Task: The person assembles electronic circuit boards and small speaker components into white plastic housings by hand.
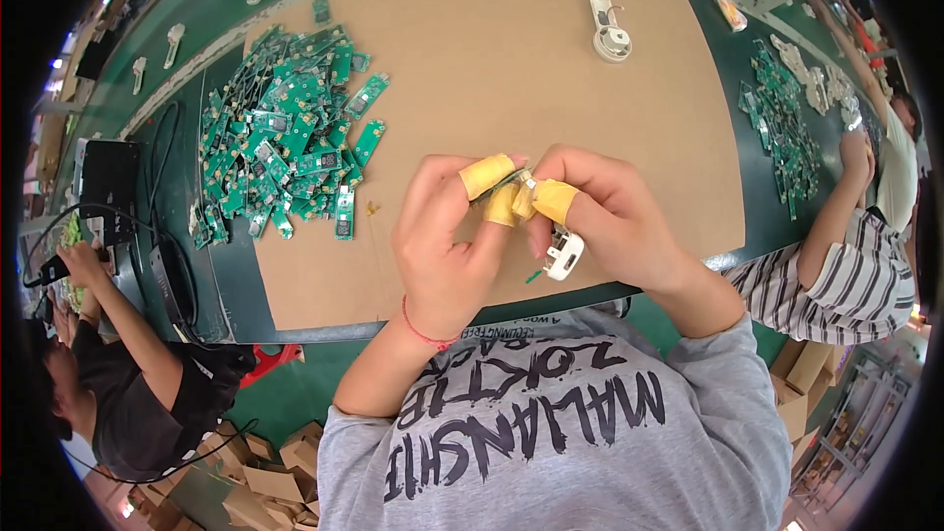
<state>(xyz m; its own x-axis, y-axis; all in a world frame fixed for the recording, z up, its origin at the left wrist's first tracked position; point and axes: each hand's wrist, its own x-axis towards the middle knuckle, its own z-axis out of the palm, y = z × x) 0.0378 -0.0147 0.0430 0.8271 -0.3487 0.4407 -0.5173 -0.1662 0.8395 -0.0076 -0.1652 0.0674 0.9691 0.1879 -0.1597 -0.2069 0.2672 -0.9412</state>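
Observation:
Both hands meet over the near part of the cardboard sheet, with yellow wraps on several fingertips. Thumb and finger of my left hand [442, 231] pinch a small green circuit board [500, 185], mostly hidden by the fingers. My right hand [615, 216] is closed around a white plastic housing [564, 256], whose end sticks out below the palm. Its wrapped fingertips press against the left ones at the board. A short green wire [534, 276] shows beside the housing. Whether board and housing are joined cannot be seen.
A heap of green circuit boards [295, 128] covers the sheet's left side. A white housing with a round part [610, 34] lies at the far right of the cardboard sheet [492, 69]. Co-workers sit on both sides; more boards [782, 128] lie by the right one.

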